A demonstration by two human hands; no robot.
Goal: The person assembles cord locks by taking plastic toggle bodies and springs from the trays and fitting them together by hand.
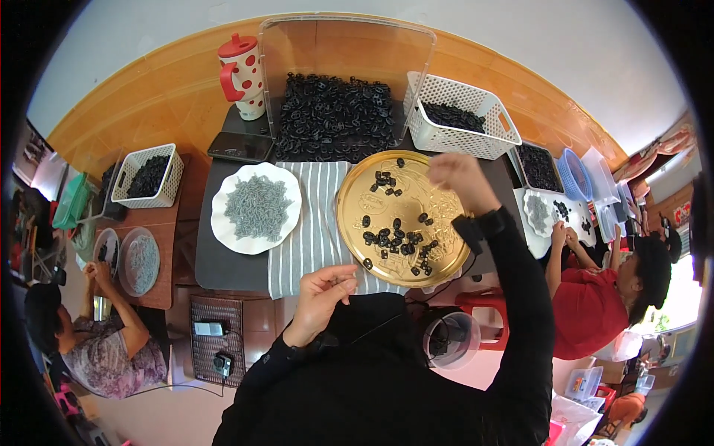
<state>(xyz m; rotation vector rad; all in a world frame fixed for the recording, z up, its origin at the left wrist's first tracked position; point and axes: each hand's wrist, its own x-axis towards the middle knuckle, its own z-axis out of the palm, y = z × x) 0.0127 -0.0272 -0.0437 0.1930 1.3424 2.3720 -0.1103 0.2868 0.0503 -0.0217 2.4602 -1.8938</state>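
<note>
The right hand (455, 172) hovers loosely curled over the far rim of the gold tray (349, 215), scattered with small black parts (394, 241). The left hand (321, 291) pinches its fingertips together at the table's near edge; what it grips I cannot tell.

The left hand (321, 291) is drawn in close, fingers pinched together; the right hand (455, 175) reaches forward, fingers curled.

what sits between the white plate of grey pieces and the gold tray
In the head view, a grey-and-white striped cloth lies between the white plate and the gold tray, running under the tray's left edge.
</note>
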